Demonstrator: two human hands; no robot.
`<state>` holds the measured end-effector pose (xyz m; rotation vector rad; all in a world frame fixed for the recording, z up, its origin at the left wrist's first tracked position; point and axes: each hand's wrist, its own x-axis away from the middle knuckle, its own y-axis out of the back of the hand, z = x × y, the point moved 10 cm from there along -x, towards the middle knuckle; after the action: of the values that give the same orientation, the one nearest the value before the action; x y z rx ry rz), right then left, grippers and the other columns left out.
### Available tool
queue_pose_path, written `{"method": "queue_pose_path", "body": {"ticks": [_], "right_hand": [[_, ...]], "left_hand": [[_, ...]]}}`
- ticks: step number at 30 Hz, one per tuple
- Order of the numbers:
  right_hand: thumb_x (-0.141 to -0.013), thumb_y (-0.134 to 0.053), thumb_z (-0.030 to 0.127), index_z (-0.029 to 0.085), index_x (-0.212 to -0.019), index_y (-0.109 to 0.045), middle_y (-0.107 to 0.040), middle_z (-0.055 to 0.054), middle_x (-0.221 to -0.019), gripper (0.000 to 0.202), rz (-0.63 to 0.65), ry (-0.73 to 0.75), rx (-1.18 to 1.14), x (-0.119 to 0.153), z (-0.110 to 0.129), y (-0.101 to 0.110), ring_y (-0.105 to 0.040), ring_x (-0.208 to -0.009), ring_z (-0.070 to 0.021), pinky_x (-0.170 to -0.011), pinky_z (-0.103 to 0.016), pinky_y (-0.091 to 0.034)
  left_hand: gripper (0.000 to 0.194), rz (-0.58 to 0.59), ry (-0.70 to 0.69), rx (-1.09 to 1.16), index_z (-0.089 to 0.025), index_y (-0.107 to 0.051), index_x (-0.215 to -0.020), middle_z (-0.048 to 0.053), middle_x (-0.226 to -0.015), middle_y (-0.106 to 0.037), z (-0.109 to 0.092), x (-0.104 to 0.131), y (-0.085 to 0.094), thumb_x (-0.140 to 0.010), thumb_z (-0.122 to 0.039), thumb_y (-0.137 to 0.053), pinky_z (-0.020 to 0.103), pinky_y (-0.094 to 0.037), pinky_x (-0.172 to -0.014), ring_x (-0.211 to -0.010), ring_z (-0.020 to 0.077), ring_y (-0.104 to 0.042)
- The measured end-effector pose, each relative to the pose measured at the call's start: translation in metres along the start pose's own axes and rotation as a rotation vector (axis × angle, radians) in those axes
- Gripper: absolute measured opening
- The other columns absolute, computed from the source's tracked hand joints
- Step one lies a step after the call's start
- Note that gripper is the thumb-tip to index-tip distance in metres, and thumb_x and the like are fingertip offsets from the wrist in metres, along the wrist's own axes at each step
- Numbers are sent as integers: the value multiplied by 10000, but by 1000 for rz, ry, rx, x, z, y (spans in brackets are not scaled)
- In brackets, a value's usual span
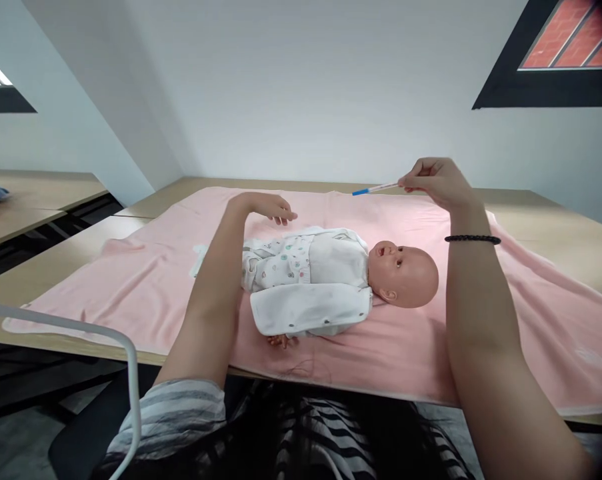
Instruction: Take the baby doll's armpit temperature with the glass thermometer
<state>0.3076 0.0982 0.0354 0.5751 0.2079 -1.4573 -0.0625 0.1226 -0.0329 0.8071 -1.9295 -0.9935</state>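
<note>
Two bare hands work above a tabletop (pixel 555 220), a pink blanket (pixel 395 360) spread over it to the near edge. Right hand (pixel 433 181): fingertips pinching one end of a thermometer-like stick (pixel 375 189), its blue end pointing left. Stick is in the air towards the tabletop's far edge, apart from the doll (pixel 338 260). Left hand (pixel 273 207): raised over the blanket's far half, fingers loosely bent, nothing visible in it. Doll on its back, parallel to the near edge, head towards the tabletop's right edge, legs partly hidden by the left forearm (pixel 205 307). White jacket (pixel 311 309) open, one flap turned out towards the near edge.

Step in hand, as judged: handling the stick clear of the doll; whether inspecting or readying it, cannot tell. Next move calls for a steady pinch, since so thin a stick could slip, and care around the loose jacket. Any markings too small to read.
</note>
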Motion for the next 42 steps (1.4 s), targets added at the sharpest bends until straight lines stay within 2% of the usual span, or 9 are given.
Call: {"method": "queue_pose_path", "body": {"ticks": [6, 10, 17, 21, 23, 25, 28, 34, 42], "right_hand": [[-511, -1000, 493, 181, -680, -595, -663, -79, -782, 539, 136, -382, 127, 24, -118, 0, -634, -831, -197, -844, -364, -578], [-528, -957, 502, 186, -712, -596, -679, -74, -855, 514, 211, -457, 188, 42, -149, -2, -633, -878, -185, -874, -332, -559], [-527, -898, 322, 164, -700, -678, -690, -88, -842, 321, 306, -558, 457, 41, -167, 4, -600, -834, -220, -742, -347, -463], [-652, -888, 420, 221, -1019, -744, -694, -68, -1181, 442, 318, -488, 431, 29, -150, -7, -618, -1069, -235, -828, -328, -486], [-736, -868, 480, 261, -1144, -714, -647, -55, -1323, 488, 396, -435, 300, 26, -131, -26, -595, -1201, -233, -885, -310, -510], [-793, -855, 496, 270, -1204, -695, -648, -68, -1339, 495, 558, -436, 178, 31, -114, -55, -590, -1254, -238, -931, -308, -530], [-848, -834, 486, 292, -1311, -675, -658, -67, -1352, 527, 825, -514, 102, 49, -103, -93, -589, -1304, -246, -1003, -307, -547], [-860, -827, 472, 329, -1419, -651, -647, -47, -1398, 604, 951, -704, -35, 74, -125, -111, -649, -1259, -265, -983, -326, -609], [-872, -818, 470, 297, -1374, -705, -610, -53, -1451, 543, 1026, -554, -16, 70, -119, -109, -589, -1331, -251, -1020, -283, -568]], "left_hand": [[710, 185, 92, -11, -195, -690, -1149, 170, -1454, -630, 13, -42, -48, -712, -755, -683, 344, -538, -946, -1214, 322, -652], [687, 186, 24, 70, -198, -702, -1203, 156, -1395, -658, 18, -49, -51, -696, -660, -729, 337, -535, -980, -1208, 299, -650], [823, 13, -78, 138, -243, -663, -1386, 10, -858, -640, 12, -43, -24, -614, -470, -835, 380, -500, -1003, -1008, 246, -640], [840, -2, -172, 319, -242, -611, -1446, -32, -764, -556, -1, -34, -19, -668, -457, -843, 349, -493, -992, -909, 188, -608], [659, 20, -204, 387, -244, -689, -1308, -16, -778, -576, -6, -33, -19, -723, -516, -822, 338, -501, -946, -867, 175, -596], [414, 47, -189, 392, -218, -734, -937, 0, -729, -549, -7, -34, -23, -747, -579, -806, 350, -500, -856, -754, 164, -547], [523, 86, -136, 330, -207, -494, -590, -5, -641, -438, -7, -37, -30, -718, -583, -834, 378, -455, -766, -636, 142, -422], [263, 129, -228, 350, -221, -675, -832, 14, -847, -580, -21, -29, -33, -789, -463, -771, 328, -418, -802, -772, 158, -482], [285, 107, -323, 396, -227, -725, -954, 38, -1001, -714, -25, -21, -21, -824, -480, -743, 354, -457, -957, -963, 210, -622]]}}
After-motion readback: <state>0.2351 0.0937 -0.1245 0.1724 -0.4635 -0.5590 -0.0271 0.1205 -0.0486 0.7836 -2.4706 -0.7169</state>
